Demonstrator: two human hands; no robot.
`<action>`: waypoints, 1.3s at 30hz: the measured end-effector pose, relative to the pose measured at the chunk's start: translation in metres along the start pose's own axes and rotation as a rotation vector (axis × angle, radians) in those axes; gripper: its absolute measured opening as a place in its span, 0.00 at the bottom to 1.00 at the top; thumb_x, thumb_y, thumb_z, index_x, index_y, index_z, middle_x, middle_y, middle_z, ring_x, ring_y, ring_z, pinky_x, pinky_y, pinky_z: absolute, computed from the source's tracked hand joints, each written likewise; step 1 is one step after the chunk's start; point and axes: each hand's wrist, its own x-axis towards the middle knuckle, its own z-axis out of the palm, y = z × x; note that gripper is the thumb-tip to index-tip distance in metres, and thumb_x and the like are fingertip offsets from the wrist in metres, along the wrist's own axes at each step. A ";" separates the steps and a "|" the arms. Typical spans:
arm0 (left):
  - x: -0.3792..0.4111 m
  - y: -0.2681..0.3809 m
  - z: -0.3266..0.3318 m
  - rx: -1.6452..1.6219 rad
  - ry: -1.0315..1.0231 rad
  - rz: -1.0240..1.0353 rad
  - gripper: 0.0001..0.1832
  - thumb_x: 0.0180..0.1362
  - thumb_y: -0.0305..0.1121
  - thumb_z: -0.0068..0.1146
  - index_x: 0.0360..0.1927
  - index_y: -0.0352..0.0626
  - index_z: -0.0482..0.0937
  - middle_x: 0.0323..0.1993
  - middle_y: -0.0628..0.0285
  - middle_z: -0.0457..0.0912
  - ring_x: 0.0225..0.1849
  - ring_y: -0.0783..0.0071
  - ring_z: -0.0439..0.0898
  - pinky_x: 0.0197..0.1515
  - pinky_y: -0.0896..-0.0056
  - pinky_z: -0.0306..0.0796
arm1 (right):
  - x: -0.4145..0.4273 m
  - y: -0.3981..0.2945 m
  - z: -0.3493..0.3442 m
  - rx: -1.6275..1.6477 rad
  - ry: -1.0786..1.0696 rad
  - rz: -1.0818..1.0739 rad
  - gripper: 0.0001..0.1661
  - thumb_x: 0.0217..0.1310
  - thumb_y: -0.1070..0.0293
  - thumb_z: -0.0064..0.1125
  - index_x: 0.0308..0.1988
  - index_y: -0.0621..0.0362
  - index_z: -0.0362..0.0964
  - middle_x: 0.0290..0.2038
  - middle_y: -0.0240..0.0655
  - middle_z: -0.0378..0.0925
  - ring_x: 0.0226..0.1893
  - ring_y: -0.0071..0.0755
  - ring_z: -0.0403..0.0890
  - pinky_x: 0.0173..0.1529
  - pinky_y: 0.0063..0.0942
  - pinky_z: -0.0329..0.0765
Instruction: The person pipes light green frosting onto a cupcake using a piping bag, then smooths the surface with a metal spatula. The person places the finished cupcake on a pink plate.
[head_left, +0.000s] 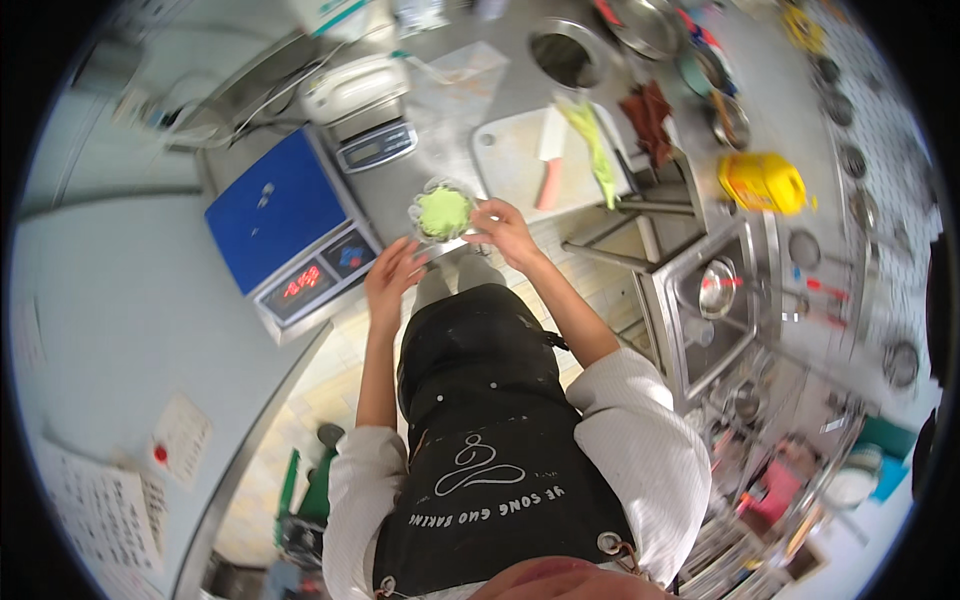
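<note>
A clear scalloped bowl (414, 216) is near the front edge of the steel worktop, with a pale green, soft-looking mass (444, 211) in it. My right hand (504, 234) has its thumb and fingers at the bowl's right rim. Close to the lower left of the bowl is my left hand (394, 271), fingers apart; blur hides whether its fingertips touch the rim. Behind the bowl stands a small digital scale (377, 147). Left of it lies a larger scale with a blue platform (277, 206) and a lit red display.
A white cutting board (510, 169) holds a knife with a pink handle (550, 184) and a green piping bag or crumpled plastic (592, 146). At right are a yellow jug (763, 182) and a steel sink (694, 375) with a metal bowl (718, 288). A metal frame (607, 255) juts below the worktop.
</note>
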 end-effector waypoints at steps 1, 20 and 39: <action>-0.009 0.006 -0.003 0.022 -0.046 -0.006 0.21 0.69 0.34 0.58 0.62 0.36 0.76 0.55 0.54 0.83 0.52 0.68 0.83 0.53 0.68 0.78 | -0.007 -0.010 -0.008 0.014 -0.013 -0.006 0.04 0.68 0.75 0.59 0.39 0.63 0.71 0.46 0.36 0.73 0.45 0.33 0.80 0.47 0.35 0.89; -0.091 -0.057 0.111 -0.216 0.196 -0.171 0.26 0.75 0.46 0.43 0.66 0.38 0.69 0.60 0.52 0.78 0.58 0.58 0.79 0.64 0.56 0.72 | -0.053 -0.116 -0.139 -0.073 -0.312 0.012 0.03 0.70 0.74 0.57 0.39 0.61 0.73 0.45 0.31 0.76 0.44 0.25 0.81 0.43 0.32 0.88; -0.275 -0.119 0.167 -1.437 0.084 0.691 0.38 0.67 0.64 0.39 0.69 0.47 0.68 0.72 0.45 0.64 0.63 0.25 0.70 0.56 0.28 0.73 | -0.150 -0.048 0.025 -0.720 -1.267 0.251 0.11 0.73 0.65 0.55 0.43 0.62 0.74 0.59 0.42 0.76 0.53 0.38 0.82 0.44 0.31 0.85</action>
